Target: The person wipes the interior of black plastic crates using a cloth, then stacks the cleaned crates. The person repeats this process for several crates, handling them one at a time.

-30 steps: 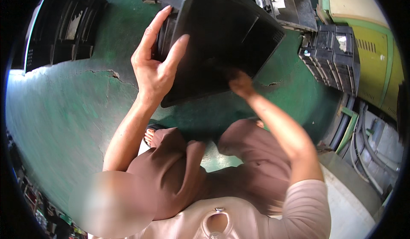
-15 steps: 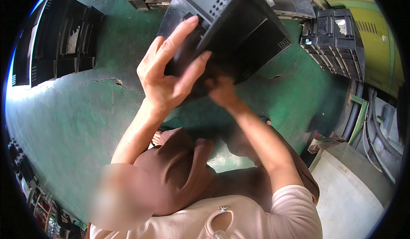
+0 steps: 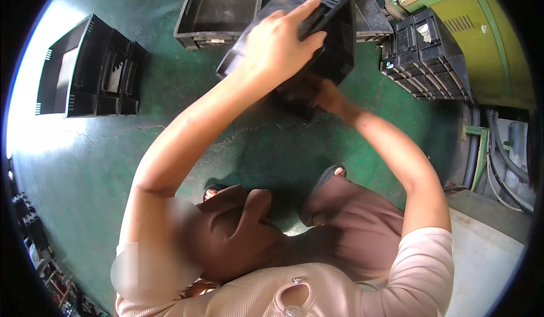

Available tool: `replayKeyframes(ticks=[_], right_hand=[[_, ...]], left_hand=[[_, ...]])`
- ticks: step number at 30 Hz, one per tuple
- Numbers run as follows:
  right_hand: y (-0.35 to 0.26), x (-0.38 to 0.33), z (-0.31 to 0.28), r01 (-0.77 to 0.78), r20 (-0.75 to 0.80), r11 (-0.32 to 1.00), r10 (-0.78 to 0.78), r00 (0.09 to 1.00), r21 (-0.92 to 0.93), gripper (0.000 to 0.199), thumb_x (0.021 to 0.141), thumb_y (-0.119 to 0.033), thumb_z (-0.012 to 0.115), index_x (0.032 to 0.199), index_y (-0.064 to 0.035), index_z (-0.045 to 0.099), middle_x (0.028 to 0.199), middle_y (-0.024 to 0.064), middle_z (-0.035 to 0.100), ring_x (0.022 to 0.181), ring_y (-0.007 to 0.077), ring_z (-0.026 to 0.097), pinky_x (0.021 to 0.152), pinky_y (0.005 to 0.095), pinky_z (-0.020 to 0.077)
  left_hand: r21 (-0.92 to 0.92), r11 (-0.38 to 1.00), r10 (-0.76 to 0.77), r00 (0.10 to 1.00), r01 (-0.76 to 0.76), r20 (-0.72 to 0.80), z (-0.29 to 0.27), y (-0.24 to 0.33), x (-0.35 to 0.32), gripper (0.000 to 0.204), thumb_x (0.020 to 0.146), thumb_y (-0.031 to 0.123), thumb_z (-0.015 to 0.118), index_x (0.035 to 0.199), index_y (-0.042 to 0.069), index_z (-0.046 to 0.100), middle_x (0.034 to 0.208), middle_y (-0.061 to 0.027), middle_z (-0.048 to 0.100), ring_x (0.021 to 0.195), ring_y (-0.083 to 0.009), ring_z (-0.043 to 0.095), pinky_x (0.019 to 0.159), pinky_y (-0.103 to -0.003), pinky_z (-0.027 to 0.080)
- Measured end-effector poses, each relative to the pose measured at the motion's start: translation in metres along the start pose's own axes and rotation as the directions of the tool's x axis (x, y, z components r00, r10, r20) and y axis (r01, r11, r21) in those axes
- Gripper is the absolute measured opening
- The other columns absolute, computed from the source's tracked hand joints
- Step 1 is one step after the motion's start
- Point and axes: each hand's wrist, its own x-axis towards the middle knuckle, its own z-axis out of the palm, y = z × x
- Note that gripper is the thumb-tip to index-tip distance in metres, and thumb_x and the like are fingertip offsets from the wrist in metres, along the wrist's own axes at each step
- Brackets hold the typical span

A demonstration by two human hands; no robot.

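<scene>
At the left of the head view, a group of black crates (image 3: 105,84) stands on the green floor (image 3: 170,152). Right of it, above centre, a shallow grey-black crate (image 3: 224,11) lies with its open side up. Next comes the left hand (image 3: 277,48), partly open: its fingers extend along the outside of a tilted black crate (image 3: 337,48) and its thumb stands apart near the rim, so that the edge appears to be held between them. This tilted crate is in front of the person, above the feet; whether it touches the floor cannot be told. At its lower side is the right hand (image 3: 327,95), blurred and partly in shadow; how far it is closed, and on what, cannot be told. Handling appears under way rather than finished: the crate is tipped and in hand, but not set down level. Farther right stand a dark crate stack (image 3: 422,56) and a yellow-green cabinet (image 3: 473,45), neither touched by the hands.
</scene>
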Motion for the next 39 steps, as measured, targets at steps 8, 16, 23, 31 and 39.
replayKeyframes(ticks=[8, 16, 23, 31, 39], right_hand=[[0.076, 0.019, -0.084, -0.031, -0.250, 0.722, -0.199, 0.948, -0.691, 0.031, 0.084, -0.023, 0.058, 0.115, -0.0185, 0.061, 0.125, 0.0048, 0.054, 0.111, 0.0253, 0.053, 0.091, 0.0364, 0.0450], [0.145, -0.013, -0.012, -0.031, -0.329, 0.819, -0.196, 0.924, -0.573, 0.046, 0.082, -0.020, 0.052, 0.127, -0.0144, 0.053, 0.132, 0.0040, 0.050, 0.125, 0.0255, 0.043, 0.109, 0.0389, 0.0272], [0.096, -0.041, 0.028, 0.084, 0.092, 0.967, -0.063, 0.994, -0.240, 0.047, 0.077, -0.016, 0.052, 0.123, -0.0111, 0.054, 0.121, 0.0139, 0.056, 0.116, 0.0287, 0.049, 0.101, 0.0434, 0.0358], [0.176, 0.012, 0.032, -0.247, -0.562, 0.925, 0.046, 0.826, -0.288, 0.040, 0.078, -0.016, 0.050, 0.116, -0.0037, 0.057, 0.129, 0.0190, 0.048, 0.119, 0.0336, 0.044, 0.102, 0.0449, 0.0358], [0.115, 0.022, 0.035, -0.163, -0.070, 0.928, 0.148, 0.987, -0.336, 0.039, 0.081, -0.021, 0.050, 0.118, -0.0109, 0.059, 0.129, 0.0129, 0.048, 0.120, 0.0331, 0.042, 0.103, 0.0476, 0.0318]], left_hand=[[0.575, 0.773, 0.356, 0.934, -0.269, -0.041, 0.080, 0.025, 0.068, 0.058, 0.082, 0.031, 0.058, 0.134, 0.008, 0.043, 0.091, -0.0207, 0.064, 0.084, -0.0337, 0.064, 0.074, -0.040, 0.052], [0.266, 0.946, -0.001, 0.821, -0.184, 0.571, 0.078, 0.083, 0.064, 0.076, 0.072, 0.029, 0.065, 0.141, 0.020, 0.033, 0.138, -0.0228, 0.034, 0.129, -0.0500, 0.027, 0.098, -0.067, 0.025], [0.292, 0.892, 0.147, 0.831, -0.346, 0.536, 0.090, 0.066, 0.067, 0.071, 0.065, 0.012, 0.063, 0.133, 0.024, 0.047, 0.142, -0.0127, 0.037, 0.135, -0.0368, 0.027, 0.108, -0.054, 0.025], [0.173, 0.908, 0.221, 0.786, -0.382, 0.577, 0.090, 0.072, 0.082, 0.072, 0.065, 0.020, 0.065, 0.134, 0.014, 0.046, 0.132, -0.0265, 0.039, 0.125, -0.0452, 0.035, 0.101, -0.054, 0.031], [0.272, 0.891, 0.163, 0.816, -0.363, 0.554, 0.088, 0.078, 0.075, 0.074, 0.060, 0.021, 0.063, 0.132, 0.014, 0.049, 0.125, -0.0272, 0.046, 0.119, -0.0466, 0.041, 0.100, -0.054, 0.033]])
